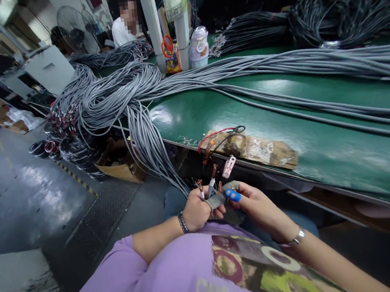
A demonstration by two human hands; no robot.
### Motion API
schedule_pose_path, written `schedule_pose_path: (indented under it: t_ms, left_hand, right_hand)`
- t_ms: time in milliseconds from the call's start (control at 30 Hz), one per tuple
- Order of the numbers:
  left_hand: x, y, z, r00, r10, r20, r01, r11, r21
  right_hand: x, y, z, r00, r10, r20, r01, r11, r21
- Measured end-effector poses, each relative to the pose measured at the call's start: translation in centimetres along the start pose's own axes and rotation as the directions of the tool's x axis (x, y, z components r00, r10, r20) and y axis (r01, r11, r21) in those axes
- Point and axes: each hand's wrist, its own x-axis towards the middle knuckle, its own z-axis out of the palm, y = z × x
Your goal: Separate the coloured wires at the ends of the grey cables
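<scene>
My left hand [199, 211] is closed around several grey cables near their stripped ends. Bare copper strands and thin coloured wires [199, 182] stick up from it, beside a white-sleeved cable end [211, 181]. My right hand [256, 200] is close beside it, thumb and fingers pinched together at the wire ends [220, 187]. A blue cover [233, 195] sits on its thumb, and grey wrapping covers fingertips on both hands. What exactly the right fingers grip is hidden. The bundle of grey cables [148, 132] hangs over the table edge toward my left hand.
A green table [191, 114] carries long grey cables [277, 63] and taped cardboard [268, 152] with red and black leads. A pink-white clip-like piece [229, 167] is at the edge. Behind are a purple-lidded bottle [200, 48], black cables [327, 16] and a seated person [122, 30].
</scene>
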Motion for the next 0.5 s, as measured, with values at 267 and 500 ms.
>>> schedule_pose_path:
  t_ms: [267,500]
  left_hand:
    - [-0.4,0.5,0.0,0.999,-0.026,0.033,0.024,0.997,0.067]
    - [-0.1,0.1,0.1,0.997,0.045,-0.069,-0.043,0.999,0.018]
  right_hand:
    - [0.1,-1.0,1.0,0.999,-0.035,-0.023,0.033,0.996,-0.083]
    - [-0.1,-0.4,1.6,0.992,-0.033,-0.123,0.031,0.999,-0.023]
